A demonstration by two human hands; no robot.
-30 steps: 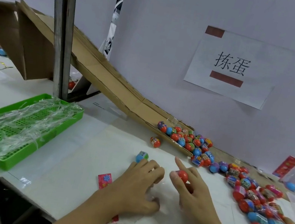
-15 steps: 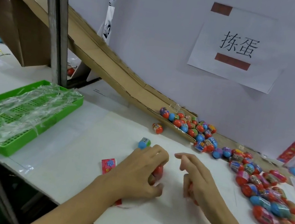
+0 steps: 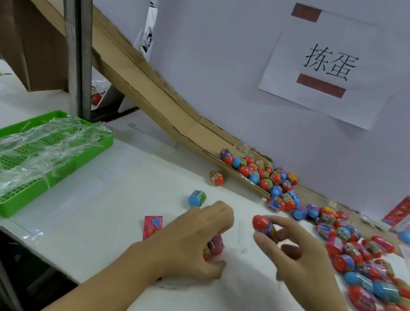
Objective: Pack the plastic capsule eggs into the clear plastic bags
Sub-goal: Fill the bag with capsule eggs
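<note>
My right hand (image 3: 298, 255) pinches a red capsule egg (image 3: 262, 226) between thumb and fingers, just above the white table. My left hand (image 3: 193, 237) is curled over a clear bag with a pinkish egg (image 3: 215, 246) inside it, resting on the table. A loose blue egg (image 3: 196, 198) lies just beyond the left hand and a red one (image 3: 216, 177) farther back. A heap of eggs (image 3: 263, 173) sits at the foot of the cardboard chute (image 3: 139, 84). Filled bags of eggs (image 3: 373, 278) lie in rows to the right.
A green tray (image 3: 13, 207) holding clear plastic bags sits at the left by a metal post (image 3: 75, 33). A small red card (image 3: 152, 225) lies left of my left hand. The white wall carries a paper sign (image 3: 327, 67). The table edge runs along the bottom left.
My right hand, which was curled low on the table, now holds a red egg up at its fingertips. My left hand stayed curled over the bagged egg.
</note>
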